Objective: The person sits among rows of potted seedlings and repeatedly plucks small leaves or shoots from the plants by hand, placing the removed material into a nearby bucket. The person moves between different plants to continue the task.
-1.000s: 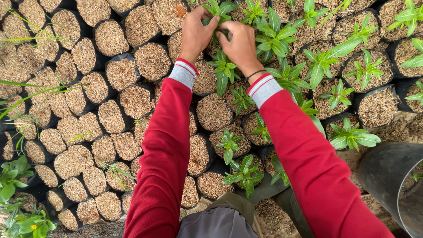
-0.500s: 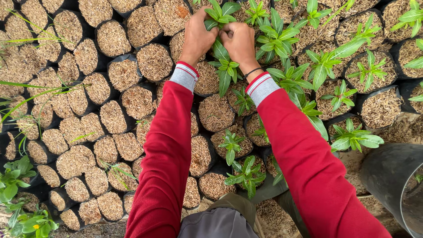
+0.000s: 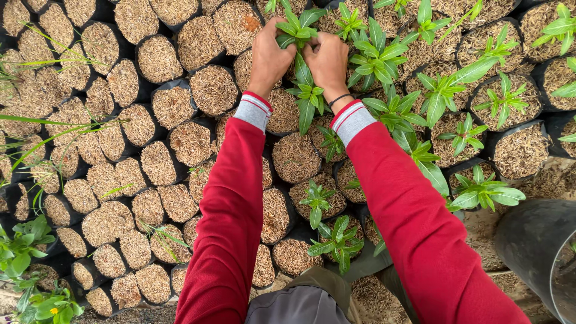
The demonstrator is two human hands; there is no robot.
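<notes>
Here, in the head view, the left hand (image 3: 270, 57) and right hand (image 3: 326, 60) meet over one black nursery bag (image 3: 249, 67) in the packed rows, fingers curled around the base of a green seedling (image 3: 296, 30) and pressing into the husk filling. Both hands are clenched on the stem area, so the step in hand looks like firming the seedling in place. The next move likely calls for gentle, even pressure, then letting go without tilting the stem. Unplanted bags (image 3: 180, 144) lie to the left.

Two hands (image 3: 300, 63), dozens of husk-filled bags (image 3: 192, 144), many seedlings (image 3: 339, 240).
</notes>
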